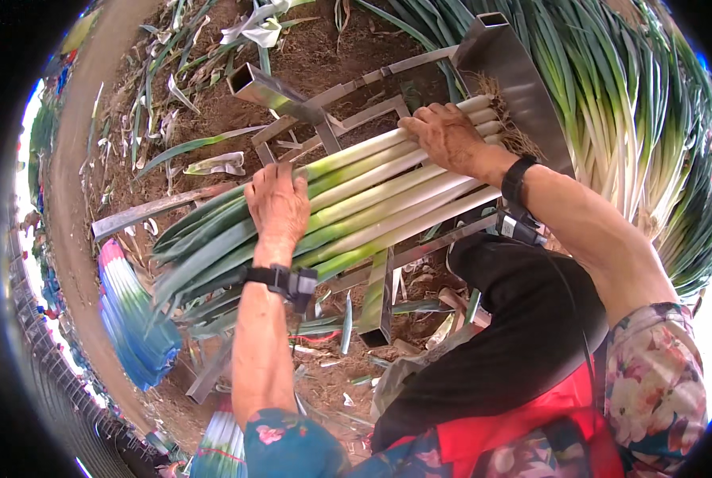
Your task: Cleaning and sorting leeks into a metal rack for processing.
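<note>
Several leeks lie side by side across a metal frame, green leaves to the left and roots against an upright metal plate at the right. My left hand rests over the leeks where white turns to green, its fingers curled over the far edge. Near the root end, my right hand lies on the white stalks, fingers bent over the upper ones. Whether either hand grips the stalks firmly is hard to tell. The palms are hidden.
A large heap of leeks stands at the right, beyond the plate. Wrapped leek bundles lie on the soil at the lower left. Leaf scraps litter the ground. The frame's square tubes stick out around the leeks. My bent knee is close by.
</note>
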The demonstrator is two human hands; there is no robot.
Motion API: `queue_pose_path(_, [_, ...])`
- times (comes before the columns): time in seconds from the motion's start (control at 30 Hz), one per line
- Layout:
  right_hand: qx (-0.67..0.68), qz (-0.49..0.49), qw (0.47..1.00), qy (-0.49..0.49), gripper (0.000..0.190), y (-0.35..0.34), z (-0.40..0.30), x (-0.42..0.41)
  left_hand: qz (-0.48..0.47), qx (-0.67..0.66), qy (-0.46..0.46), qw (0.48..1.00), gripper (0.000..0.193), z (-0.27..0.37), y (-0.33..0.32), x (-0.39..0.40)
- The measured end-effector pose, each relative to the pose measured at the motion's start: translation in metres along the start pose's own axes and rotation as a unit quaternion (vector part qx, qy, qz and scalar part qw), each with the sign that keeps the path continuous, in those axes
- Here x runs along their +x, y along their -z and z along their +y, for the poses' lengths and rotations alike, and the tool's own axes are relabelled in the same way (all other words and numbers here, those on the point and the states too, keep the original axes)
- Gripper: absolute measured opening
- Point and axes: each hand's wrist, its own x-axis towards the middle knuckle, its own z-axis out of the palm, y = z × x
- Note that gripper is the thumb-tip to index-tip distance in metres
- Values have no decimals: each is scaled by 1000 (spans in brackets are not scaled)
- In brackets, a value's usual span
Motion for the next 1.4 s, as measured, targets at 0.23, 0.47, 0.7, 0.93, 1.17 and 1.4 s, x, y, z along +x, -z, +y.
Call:
queue_pose_path(0.23, [9,-11,1000,-7,31,13,2,10,28,25,17,999,29,0,-12,-1])
queue_pose_path(0.47, [-204,-178,962,-28,41,36,50,-4,45,33,17,998,29,-1,-14,-1])
queue_pose_path(0.7, [-197,-20,980,12,49,27,55,-26,20,50,33,998,29,5,-7,1])
queue_pose_path(0.93, [59,-145,975,-159,51,93,34,-20,16,44,36,998,28,3,-13,1])
queue_pose_path(1.17, [398,19,880,-260,52,231,-7,-149,11,44,36,998,29,0,-11,-2])
queue_pose_path(1.4, [400,201,766,-462,40,238,-75,-393,-31,38,63,997,39,0,-11,10])
